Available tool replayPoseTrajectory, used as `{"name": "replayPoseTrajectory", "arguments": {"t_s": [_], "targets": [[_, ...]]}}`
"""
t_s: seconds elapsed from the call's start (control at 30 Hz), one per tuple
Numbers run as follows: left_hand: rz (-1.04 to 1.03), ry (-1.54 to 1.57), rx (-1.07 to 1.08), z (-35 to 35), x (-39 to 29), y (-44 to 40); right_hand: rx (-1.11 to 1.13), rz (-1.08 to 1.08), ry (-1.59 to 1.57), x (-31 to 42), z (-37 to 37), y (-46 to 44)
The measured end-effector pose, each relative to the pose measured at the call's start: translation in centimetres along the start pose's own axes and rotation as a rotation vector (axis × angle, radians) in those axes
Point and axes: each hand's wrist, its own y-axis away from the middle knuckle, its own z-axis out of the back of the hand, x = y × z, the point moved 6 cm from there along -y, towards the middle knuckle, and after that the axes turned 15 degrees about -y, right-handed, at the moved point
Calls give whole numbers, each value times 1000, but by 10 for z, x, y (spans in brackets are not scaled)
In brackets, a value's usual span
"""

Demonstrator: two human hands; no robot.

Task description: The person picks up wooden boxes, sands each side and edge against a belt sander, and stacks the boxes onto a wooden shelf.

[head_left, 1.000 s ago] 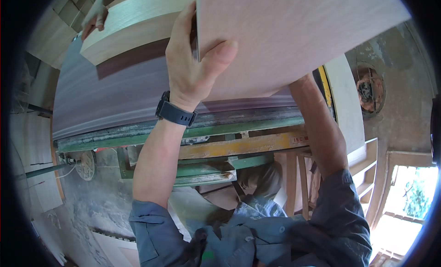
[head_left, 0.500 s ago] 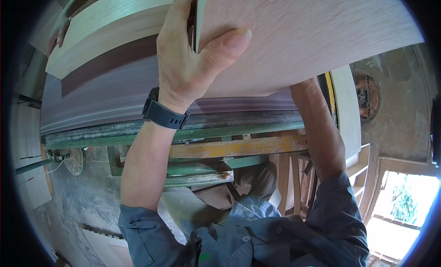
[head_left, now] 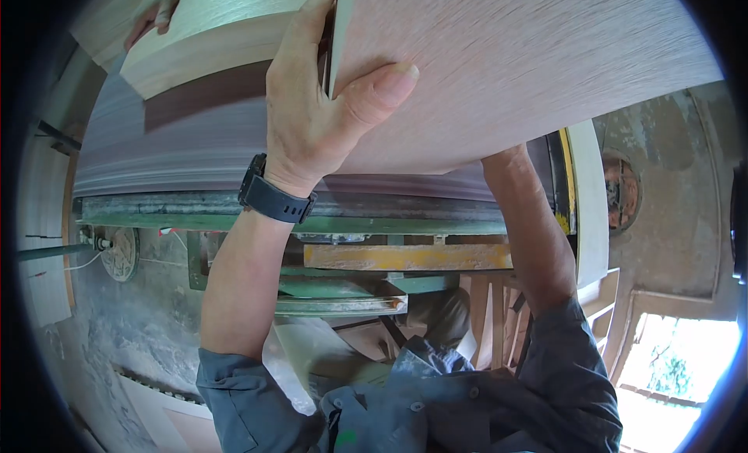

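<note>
My left hand [head_left: 308, 114], with a black watch on its wrist, grips the left edge of a light wooden panel [head_left: 522, 71]. The thumb lies flat on the panel's near face, and the other fingers go behind the edge. The panel is tilted up above a long purplish-brown machine surface [head_left: 195, 157]. My right hand [head_left: 508, 155] reaches under the panel's lower edge; only the wrist end shows, and its fingers are hidden. To the left, another pale wooden piece [head_left: 226, 44] stands on the machine surface.
Another person's hand [head_left: 160, 17] rests on the pale piece's far left end. A green machine edge [head_left: 156, 219] and a yellow bar [head_left: 405, 257] run in front of me. Wooden frames [head_left: 499, 320] stand below, and a bright window [head_left: 682, 359] is at lower right.
The pale piece at the left and the other person's hand have shifted right and away in view. My hands keep almost the same place on the panel. The view has moved slightly.
</note>
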Motion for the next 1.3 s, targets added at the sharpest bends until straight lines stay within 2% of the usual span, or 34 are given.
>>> {"name": "replayPoseTrajectory", "arguments": {"t_s": [0.23,0.33,0.43,0.53,0.6,0.63,0.7,0.77,0.8,0.87,0.9,0.97,1.0,1.07,1.17,1.2,1.27,1.3], "targets": [[43,54,-48,22,-3,-3,-4,-26,-48,-8,-31,-2],[53,81,-183,39,-1,-3,-25,-15,-73,-12,-44,-3],[-5,-29,-109,54,8,-3,23,2,-123,-14,-62,0],[-60,-78,-157,73,5,-3,95,-3,-353,-23,-76,-3],[58,-1,-131,86,9,1,18,-93,-593,-33,-86,-5],[58,-15,-151,94,9,4,35,-85,-617,-39,-93,-8],[45,-126,-215,119,10,16,111,-223,-796,-57,-117,-10],[92,-297,-298,157,19,41,165,-364,-749,-55,-150,15],[118,-289,-337,173,14,56,187,-349,-790,-45,-163,30],[134,-185,-416,201,-6,80,352,-255,-353,-25,-186,58],[111,-210,-409,207,-20,89,366,-244,-384,-22,-187,65],[185,125,-506,217,-40,109,612,209,-125,1,-187,88],[177,113,-497,214,-52,112,610,215,-141,5,-177,94],[227,367,-679,194,-80,114,511,174,163,29,-152,109],[169,466,-675,173,-106,104,416,150,181,66,-112,116],[155,475,-663,177,-114,97,377,137,241,74,-95,111],[-1,532,-600,199,-140,78,268,184,422,97,-57,96],[17,514,-683,217,-146,73,247,258,574,115,-42,95]]}}
